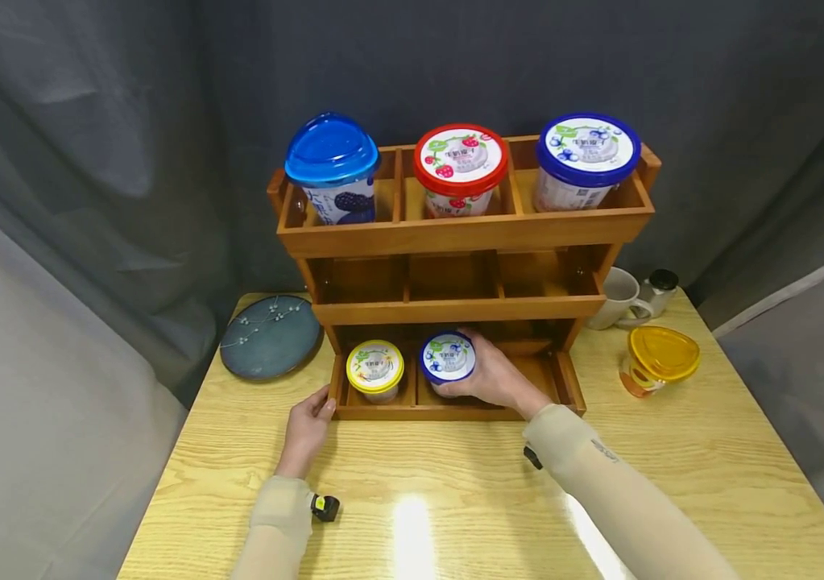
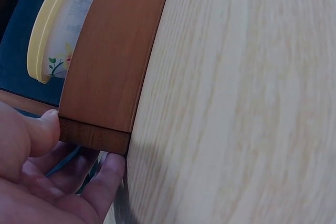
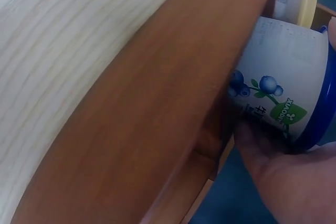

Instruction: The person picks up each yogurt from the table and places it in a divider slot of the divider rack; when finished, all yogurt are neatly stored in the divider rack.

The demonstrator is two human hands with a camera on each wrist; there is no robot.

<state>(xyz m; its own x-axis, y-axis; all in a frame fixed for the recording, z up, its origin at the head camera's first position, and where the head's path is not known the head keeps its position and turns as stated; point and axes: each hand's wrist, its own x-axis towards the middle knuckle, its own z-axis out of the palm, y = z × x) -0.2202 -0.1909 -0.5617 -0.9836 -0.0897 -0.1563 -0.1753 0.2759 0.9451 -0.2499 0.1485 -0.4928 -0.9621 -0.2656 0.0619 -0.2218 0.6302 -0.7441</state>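
My right hand [image 1: 494, 376] grips a blue-lidded blueberry yogurt cup [image 1: 448, 357] in the middle compartment of the bottom tier of a wooden shelf [image 1: 465, 235]. In the right wrist view, the printed side of this cup stands just behind the front board [image 3: 142, 93], thumb and fingers on either side of it. At the shelf's front left corner, my left hand [image 1: 308, 431] holds the wood, thumb on one side and fingers on the other. A yellow-lidded yogurt cup [image 1: 375, 369] sits upright in the bottom left compartment.
On the top tier stand a blue-lidded blackberry cup [image 1: 335, 173], a red-lidded cup [image 1: 461, 165] and another blue-lidded cup [image 1: 585, 157]. A dark plate [image 1: 270, 338] lies to the left. Right of the shelf are a white mug [image 1: 610, 298], a black-capped jar [image 1: 660, 292] and a yellow-lidded cup [image 1: 658, 358].
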